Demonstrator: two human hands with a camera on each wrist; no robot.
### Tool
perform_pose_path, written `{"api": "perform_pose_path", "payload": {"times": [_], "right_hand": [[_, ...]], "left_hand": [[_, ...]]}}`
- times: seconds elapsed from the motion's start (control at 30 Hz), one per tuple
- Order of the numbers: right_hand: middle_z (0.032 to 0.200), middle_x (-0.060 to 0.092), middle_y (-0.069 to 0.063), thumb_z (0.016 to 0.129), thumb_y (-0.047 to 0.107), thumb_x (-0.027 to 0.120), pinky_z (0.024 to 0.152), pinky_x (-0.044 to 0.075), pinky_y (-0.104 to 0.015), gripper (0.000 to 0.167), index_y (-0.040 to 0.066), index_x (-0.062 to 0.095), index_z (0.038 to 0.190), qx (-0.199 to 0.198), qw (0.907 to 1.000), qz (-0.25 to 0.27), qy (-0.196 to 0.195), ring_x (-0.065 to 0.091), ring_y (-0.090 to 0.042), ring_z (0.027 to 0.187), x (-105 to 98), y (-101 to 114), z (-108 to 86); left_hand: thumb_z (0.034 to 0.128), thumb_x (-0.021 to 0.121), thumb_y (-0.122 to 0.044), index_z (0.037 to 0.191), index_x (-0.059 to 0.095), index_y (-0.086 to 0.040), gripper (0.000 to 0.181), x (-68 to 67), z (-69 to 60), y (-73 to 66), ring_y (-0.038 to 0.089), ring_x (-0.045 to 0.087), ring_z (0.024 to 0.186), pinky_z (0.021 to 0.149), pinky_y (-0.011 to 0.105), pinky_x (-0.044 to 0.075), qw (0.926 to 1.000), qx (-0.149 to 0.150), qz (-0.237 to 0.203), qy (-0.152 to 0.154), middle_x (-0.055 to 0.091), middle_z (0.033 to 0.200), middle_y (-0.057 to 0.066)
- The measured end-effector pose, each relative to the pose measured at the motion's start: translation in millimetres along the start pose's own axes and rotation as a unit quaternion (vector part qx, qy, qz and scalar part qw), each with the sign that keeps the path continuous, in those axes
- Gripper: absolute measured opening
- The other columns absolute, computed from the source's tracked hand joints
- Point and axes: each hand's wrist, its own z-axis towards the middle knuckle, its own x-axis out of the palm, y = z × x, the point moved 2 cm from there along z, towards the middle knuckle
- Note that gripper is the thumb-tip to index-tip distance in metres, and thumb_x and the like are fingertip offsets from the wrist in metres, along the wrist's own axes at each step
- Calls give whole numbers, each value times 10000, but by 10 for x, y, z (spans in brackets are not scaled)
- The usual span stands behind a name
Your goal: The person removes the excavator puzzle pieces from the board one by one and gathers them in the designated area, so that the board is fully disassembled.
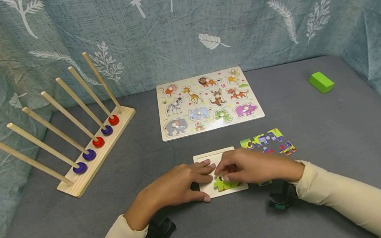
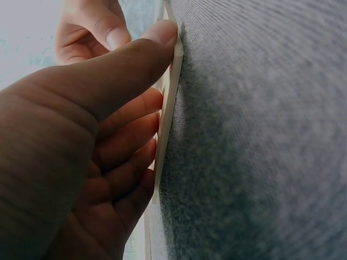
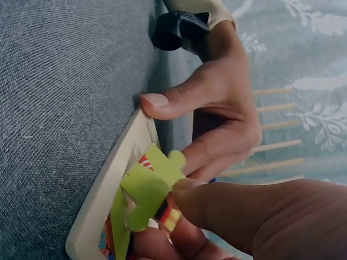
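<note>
My left hand (image 1: 176, 187) lies with extended fingers on the left side of a small wooden puzzle tray (image 1: 215, 152). In the left wrist view its thumb touches the tray's near edge. Over the tray, my right hand (image 1: 253, 164) pinches a lime-green jigsaw piece (image 3: 152, 184) with red, black and yellow patches between thumb and fingers. The right wrist view shows this piece tilted above the board. Green puzzle pieces (image 1: 227, 185) lie in the tray's near part, partly covered by the right hand. Several loose jigsaw pieces (image 1: 287, 148) lie right of the tray, some hidden behind the right hand.
Behind the tray lies an animal peg-puzzle board (image 1: 207, 103). At the left stands a wooden rack (image 1: 99, 157) of upright pegs with red and purple rings. A green block (image 1: 322, 82) sits at the far right. A patterned curtain (image 1: 232, 9) hangs behind the grey table.
</note>
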Motion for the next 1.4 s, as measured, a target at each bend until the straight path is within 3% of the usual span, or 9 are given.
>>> {"api": "perform_pose_path", "payload": {"times": [0.23, 0.53, 0.93, 1.23, 1.4], "right_hand": [[868, 583, 63, 878, 15, 693, 676, 489, -234, 124, 94, 723, 970, -18, 9998, -182, 11, 535, -27, 760, 39, 0, 12], [838, 628, 109, 945, 52, 632, 659, 493, -226, 127, 89, 708, 1040, 14, 9990, 92, 438, 537, -3, 723, 69, 7, 10], [835, 612, 101, 961, 65, 614, 617, 489, -251, 146, 81, 707, 1072, 19, 9980, 539, 337, 525, -36, 665, -8, -8, -55], [928, 654, 80, 962, 43, 598, 683, 508, -264, 173, 62, 704, 1098, 182, 9985, 466, 234, 553, -46, 737, -105, -98, -175], [926, 660, 76, 967, 51, 596, 657, 503, -268, 181, 87, 708, 1105, 197, 9985, 436, 260, 543, -53, 711, -147, -163, -269]], "left_hand": [[860, 749, -326, 1305, 626, -51, 537, 18, 2, 15, 238, 360, 1383, 1055, 436, 383, 10000, 37, 85, -27, 482, 1434, 109], [858, 753, -324, 1307, 624, -56, 539, 39, 9, 31, 227, 359, 1383, 1049, 446, 389, 10000, -44, 52, -45, 474, 1442, 96], [862, 748, -327, 1313, 622, -66, 536, 61, 6, 42, 220, 358, 1384, 1055, 441, 382, 9999, -77, 77, -2, 482, 1438, 87], [864, 747, -321, 1305, 622, -45, 535, 67, 5, 43, 229, 357, 1385, 1057, 419, 382, 9999, -1, 87, -72, 483, 1439, 89], [862, 750, -310, 1297, 626, -40, 527, 71, -2, 39, 232, 361, 1383, 1057, 398, 384, 9999, 7, 96, -82, 486, 1435, 95]]}}
